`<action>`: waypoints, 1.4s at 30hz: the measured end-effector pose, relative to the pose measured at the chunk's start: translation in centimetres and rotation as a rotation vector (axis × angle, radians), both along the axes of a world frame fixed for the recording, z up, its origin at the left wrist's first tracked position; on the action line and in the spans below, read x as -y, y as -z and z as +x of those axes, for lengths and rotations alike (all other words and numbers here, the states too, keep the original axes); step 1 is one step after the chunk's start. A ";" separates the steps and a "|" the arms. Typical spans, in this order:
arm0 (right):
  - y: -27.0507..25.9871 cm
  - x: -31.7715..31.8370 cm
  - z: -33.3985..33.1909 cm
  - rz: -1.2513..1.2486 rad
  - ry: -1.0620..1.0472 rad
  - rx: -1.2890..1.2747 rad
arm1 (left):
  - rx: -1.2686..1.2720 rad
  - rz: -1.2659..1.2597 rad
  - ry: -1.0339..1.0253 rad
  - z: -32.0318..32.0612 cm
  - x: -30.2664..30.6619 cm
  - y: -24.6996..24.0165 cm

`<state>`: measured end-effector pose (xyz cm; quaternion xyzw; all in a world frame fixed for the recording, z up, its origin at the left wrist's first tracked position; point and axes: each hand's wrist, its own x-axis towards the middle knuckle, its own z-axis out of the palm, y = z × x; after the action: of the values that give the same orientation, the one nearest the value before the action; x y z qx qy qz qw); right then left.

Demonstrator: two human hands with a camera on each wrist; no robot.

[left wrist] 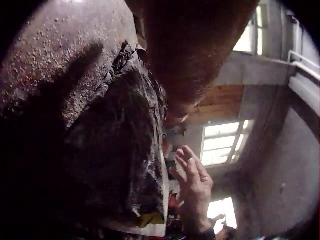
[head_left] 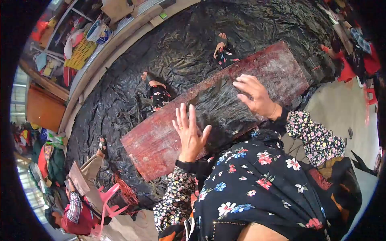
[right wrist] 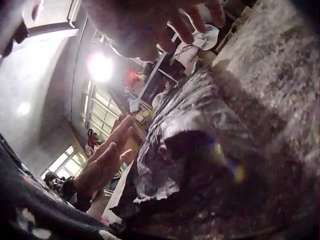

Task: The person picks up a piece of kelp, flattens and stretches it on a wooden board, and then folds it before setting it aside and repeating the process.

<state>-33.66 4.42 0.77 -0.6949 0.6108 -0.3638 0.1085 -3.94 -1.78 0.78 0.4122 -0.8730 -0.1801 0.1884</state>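
A long, worn red board (head_left: 148, 146) lies in front of the person, its surface dusted with a pale, crumbly residue. Across its middle is a wrinkled piece of black plastic (head_left: 221, 108). The left hand (head_left: 189, 138) is over the board's near left part, beside the plastic, with fingers straight and spread and a ring on one finger. Over the right part, the right hand (head_left: 257, 96) reaches in with fingers extended and thumb apart. Neither hand holds anything. In the left wrist view, the plastic (left wrist: 115, 145) drapes over the board's edge, and the right hand (left wrist: 194, 192) is raised beyond it.
Crumpled black sheeting (head_left: 181, 52) covers the floor. Two feet (head_left: 222, 38) show past the board's far edge. At the lower left, another person (head_left: 78, 213) sits near a pink plastic stool (head_left: 106, 205). A yellow basket (head_left: 80, 52) stands on shelving at upper left.
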 end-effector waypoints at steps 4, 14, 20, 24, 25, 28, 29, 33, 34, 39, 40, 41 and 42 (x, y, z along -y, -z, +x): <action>-0.1 -2.2 3.3 -0.123 -0.307 -0.381 | 0.176 -0.048 0.277 -1.2 -2.3 0.7; 3.7 -4.8 4.2 0.143 -0.331 -0.403 | 0.186 0.090 0.242 -1.2 -2.6 1.0; 1.0 -3.6 4.2 0.115 -0.334 -0.252 | 0.164 0.004 0.257 -1.9 -2.2 -0.2; -0.2 -1.4 4.9 -0.008 -0.093 -0.251 | 0.270 -0.212 0.302 -4.0 0.4 1.2; 0.8 -0.8 5.1 -0.017 -0.068 -0.301 | 0.271 -0.189 0.304 -4.3 1.0 1.4; 2.3 -0.3 5.3 0.010 -0.043 -0.384 | 0.253 -0.106 0.294 -4.7 1.7 2.0; 2.6 -0.4 5.3 0.024 -0.037 -0.414 | 0.266 -0.107 0.282 -4.7 1.5 2.2; 3.5 -0.8 5.6 0.055 -0.024 -0.470 | 0.262 -0.110 0.253 -5.0 1.1 2.7; 3.7 -0.8 5.5 0.056 -0.023 -0.474 | 0.256 -0.107 0.250 -5.0 1.1 2.7; 2.0 -0.4 4.0 -0.034 -0.047 -0.218 | 0.230 -0.142 0.249 -5.1 1.5 2.4; 1.5 -0.2 3.5 -0.042 -0.051 -0.219 | 0.169 -0.086 0.193 -4.7 1.4 1.5; 1.3 -0.3 2.8 -0.060 0.064 -0.145 | 0.095 -0.099 0.135 -4.2 1.2 0.6; 1.1 -0.3 2.1 -0.075 0.179 -0.072 | 0.020 -0.108 0.078 -3.4 1.0 0.1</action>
<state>-31.53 4.74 -0.30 -0.6538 0.6598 -0.3694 0.0274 -7.32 -2.82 0.66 0.3689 -0.8987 -0.1357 0.1946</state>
